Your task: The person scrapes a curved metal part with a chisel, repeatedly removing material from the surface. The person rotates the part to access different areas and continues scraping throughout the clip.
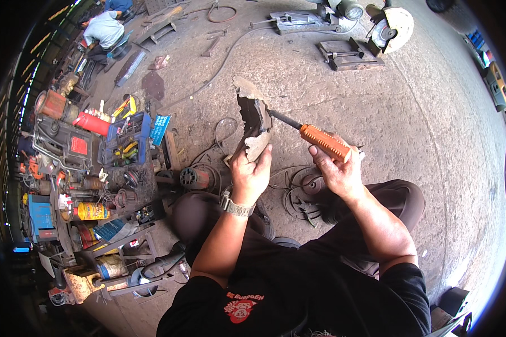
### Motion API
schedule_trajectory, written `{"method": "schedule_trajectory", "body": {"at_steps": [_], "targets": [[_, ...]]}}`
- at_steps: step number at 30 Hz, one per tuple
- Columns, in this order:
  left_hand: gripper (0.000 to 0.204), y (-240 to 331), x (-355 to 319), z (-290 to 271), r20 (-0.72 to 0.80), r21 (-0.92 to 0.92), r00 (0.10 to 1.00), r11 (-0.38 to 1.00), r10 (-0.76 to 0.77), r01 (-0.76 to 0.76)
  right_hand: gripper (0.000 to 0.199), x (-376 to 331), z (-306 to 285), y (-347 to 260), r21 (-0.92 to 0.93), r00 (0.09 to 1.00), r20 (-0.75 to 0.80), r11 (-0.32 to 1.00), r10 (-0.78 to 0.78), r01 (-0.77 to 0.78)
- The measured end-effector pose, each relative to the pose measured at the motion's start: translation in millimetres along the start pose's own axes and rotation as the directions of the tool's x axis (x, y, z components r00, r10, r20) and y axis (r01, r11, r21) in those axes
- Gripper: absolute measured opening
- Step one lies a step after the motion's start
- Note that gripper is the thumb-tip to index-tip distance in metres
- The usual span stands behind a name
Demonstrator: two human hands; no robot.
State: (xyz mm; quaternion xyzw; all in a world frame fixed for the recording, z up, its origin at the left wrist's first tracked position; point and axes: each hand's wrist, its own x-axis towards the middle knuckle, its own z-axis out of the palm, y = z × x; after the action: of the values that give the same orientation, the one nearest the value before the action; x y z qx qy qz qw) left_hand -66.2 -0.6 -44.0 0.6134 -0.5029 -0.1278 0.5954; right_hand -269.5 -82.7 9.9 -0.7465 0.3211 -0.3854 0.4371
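Note:
My left hand (250, 175), with a watch on its wrist, grips the lower end of a curved piece of rusty sheet metal (257, 145). The piece stands up from the fingers, with ragged edges and a dark inner side. My right hand (342, 173) is closed around the ribbed orange handle of a dark-shafted tool (325, 141). The shaft points up and left, and its tip meets or overlaps the metal's right edge; the tip's shape is hidden, so I cannot tell the tool's exact kind.
A grinder with a round disc (312, 184) and a motor-like power tool (195, 178) lie by my legs among cables. At left are a blue toolbox (130, 130) and crowded tools. A cut-off saw (389, 33) stands at the back right. Another person (104, 31) crouches far left.

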Motion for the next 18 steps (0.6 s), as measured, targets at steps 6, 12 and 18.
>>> {"method": "schedule_trajectory", "body": {"at_steps": [6,12,18], "targets": [[0.028,-0.6,1.2,-0.9,0.026,0.042,0.998,0.998,0.05,-0.051,0.025,-1.1,-3.0,-3.2,-0.006,1.0,0.009,1.0,0.014,-0.014],[0.028,-0.3,0.3,-1.2,0.029,0.07,0.998,0.996,0.057,-0.059,0.026,-1.4,-5.1,-0.9,-0.085,1.0,0.01,0.996,-0.029,0.03],[0.028,-0.7,-1.0,-2.2,0.021,0.051,0.999,0.998,0.041,-0.042,0.027,-2.2,-2.8,-4.9,-0.002,1.0,0.021,1.0,0.016,-0.016]]}}
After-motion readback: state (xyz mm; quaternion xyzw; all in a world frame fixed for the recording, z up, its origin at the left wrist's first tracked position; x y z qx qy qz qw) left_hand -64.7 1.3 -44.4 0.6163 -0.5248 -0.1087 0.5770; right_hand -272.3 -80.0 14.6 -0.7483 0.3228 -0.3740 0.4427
